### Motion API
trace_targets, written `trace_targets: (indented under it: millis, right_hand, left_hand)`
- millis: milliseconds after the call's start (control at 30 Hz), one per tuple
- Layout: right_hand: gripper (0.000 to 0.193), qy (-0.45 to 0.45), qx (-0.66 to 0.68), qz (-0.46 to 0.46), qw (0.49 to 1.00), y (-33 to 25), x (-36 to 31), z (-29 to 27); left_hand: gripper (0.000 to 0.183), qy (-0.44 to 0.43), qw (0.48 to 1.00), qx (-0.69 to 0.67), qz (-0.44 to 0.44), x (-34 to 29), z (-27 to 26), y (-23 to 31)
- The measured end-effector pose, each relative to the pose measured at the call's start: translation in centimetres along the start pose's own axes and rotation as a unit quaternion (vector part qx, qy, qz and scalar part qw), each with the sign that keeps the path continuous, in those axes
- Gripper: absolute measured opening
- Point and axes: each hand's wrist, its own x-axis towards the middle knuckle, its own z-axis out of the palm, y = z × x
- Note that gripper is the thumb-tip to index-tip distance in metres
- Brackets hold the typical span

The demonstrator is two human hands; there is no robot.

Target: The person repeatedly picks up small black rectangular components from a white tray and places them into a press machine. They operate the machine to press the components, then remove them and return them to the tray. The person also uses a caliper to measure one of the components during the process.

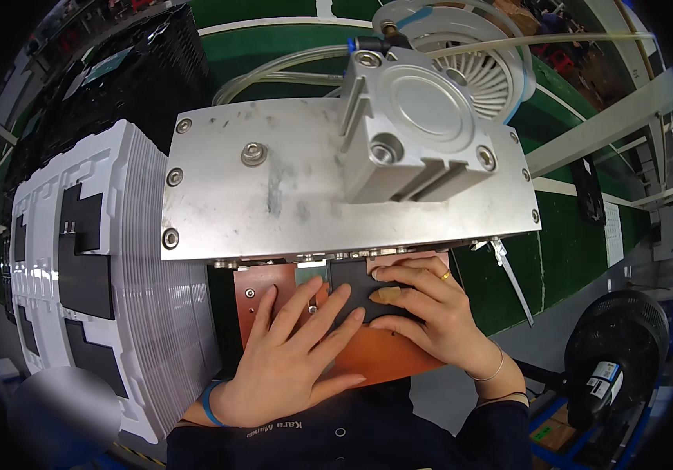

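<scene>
A dark grey flat piece (346, 276) lies on an orange-copper fixture plate (387, 356), at the front edge of a silver metal machine block (227, 188). My right hand (434, 313) is bent over the piece's right side, its fingertips and thumb against it; one finger wears a tan cover. With fingers spread, my left hand (282, 372) rests on the left of the plate, its fingertips near the piece's left edge and a small screw. The piece's far end goes under the block and is hidden.
To the left stands a tall stack of white plastic trays (148, 258) with dark pieces in the front one. A pneumatic cylinder (423, 117) tops the block, with clear hoses behind. A white fan (485, 70) is at the back, a black fan (618, 352) at the right.
</scene>
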Motion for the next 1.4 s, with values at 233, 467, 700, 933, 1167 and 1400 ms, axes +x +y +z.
trace_targets:
  millis: [233, 467, 700, 933, 1167, 1400]
  right_hand:
    - [0.03, -0.002, -0.006, 0.005, 1.0, -0.1, 0.0, -0.1]
    - [0.03, -0.008, -0.017, 0.015, 1.0, -0.4, 0.1, -0.2]
    - [0.029, -0.018, -0.022, 0.024, 0.999, -0.4, -0.1, -0.3]
    - [0.028, -0.02, -0.02, 0.03, 0.999, -0.4, -0.2, -0.2]
    - [0.027, -0.015, -0.003, 0.006, 1.0, -0.2, 0.1, -0.1]
    - [0.028, -0.069, 0.009, 0.024, 0.997, -0.7, 1.2, -1.1]
  left_hand:
    - [0.069, -0.006, 1.0, -0.007, 0.0, -0.1, 0.1, -0.2]
    - [0.069, -0.014, 1.0, -0.027, -0.002, -0.1, 0.0, -0.2]
    - [0.07, -0.022, 0.999, -0.026, -0.006, -0.2, 0.1, -0.3]
    - [0.069, -0.02, 0.999, -0.027, -0.009, -0.3, 0.1, -0.2]
    - [0.066, -0.007, 1.0, -0.02, -0.002, -0.1, -0.1, -0.2]
    - [0.063, 0.035, 0.999, -0.033, 0.008, 0.0, 0.1, 0.0]
